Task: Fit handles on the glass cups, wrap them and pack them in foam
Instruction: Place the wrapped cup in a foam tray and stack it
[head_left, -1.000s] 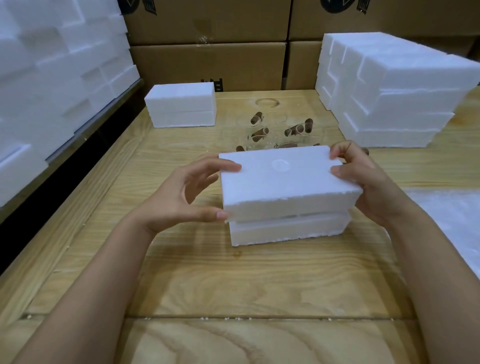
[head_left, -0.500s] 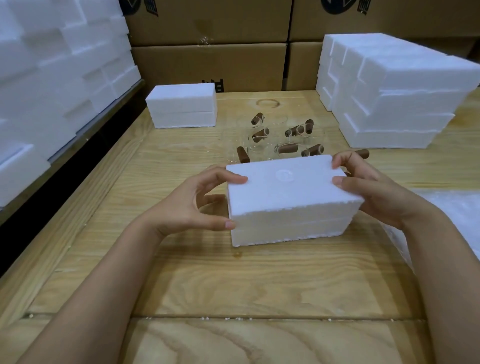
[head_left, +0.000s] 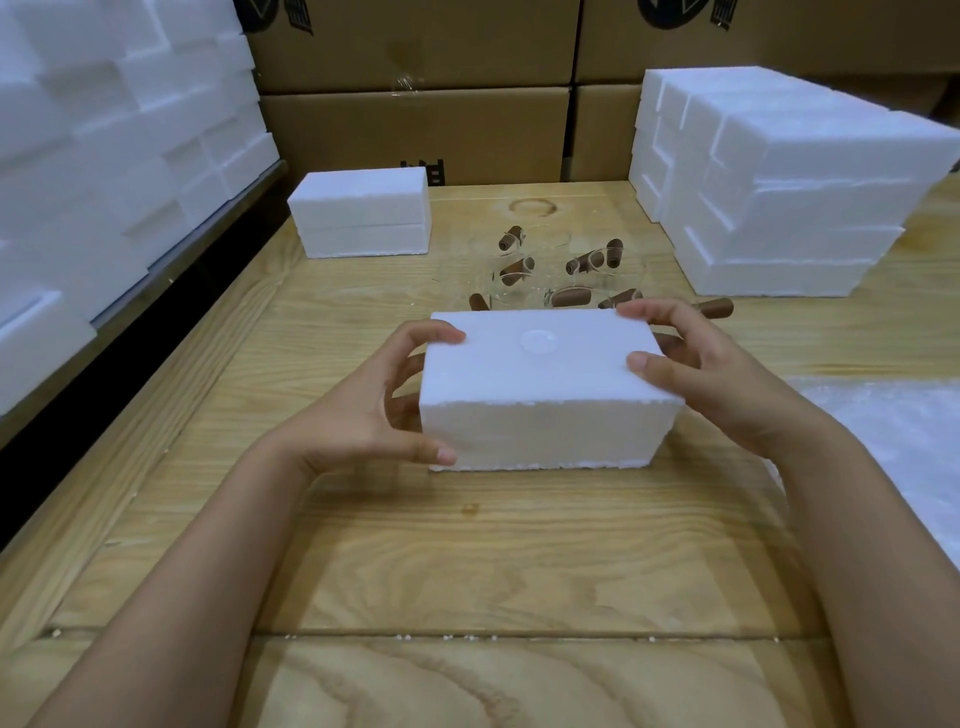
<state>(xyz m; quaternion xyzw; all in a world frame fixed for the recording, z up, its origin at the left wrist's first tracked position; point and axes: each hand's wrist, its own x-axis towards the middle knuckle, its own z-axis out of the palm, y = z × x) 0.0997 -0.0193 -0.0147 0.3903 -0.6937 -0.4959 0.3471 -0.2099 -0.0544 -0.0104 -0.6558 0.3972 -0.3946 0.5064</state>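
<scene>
A closed white foam box (head_left: 545, 395) stands on the wooden table (head_left: 467, 561) in front of me, its two halves pressed together. My left hand (head_left: 374, 410) grips its left end, fingers curled over the top edge and thumb at the lower front corner. My right hand (head_left: 711, 374) holds the right end the same way. Just behind the box stand several clear glass cups (head_left: 519, 270) with brown wooden handles (head_left: 589, 260). What is inside the box is hidden.
Another closed foam box (head_left: 361, 213) sits at the back left. A tall stack of foam halves (head_left: 779, 176) fills the back right, and more foam (head_left: 104, 156) is piled along the left. Cardboard cartons (head_left: 415, 114) line the back. White wrapping sheet (head_left: 898, 447) lies at right.
The upper foam half has come down onto the lower one and the gap between them has shut. Both hands stayed on the ends of the box.
</scene>
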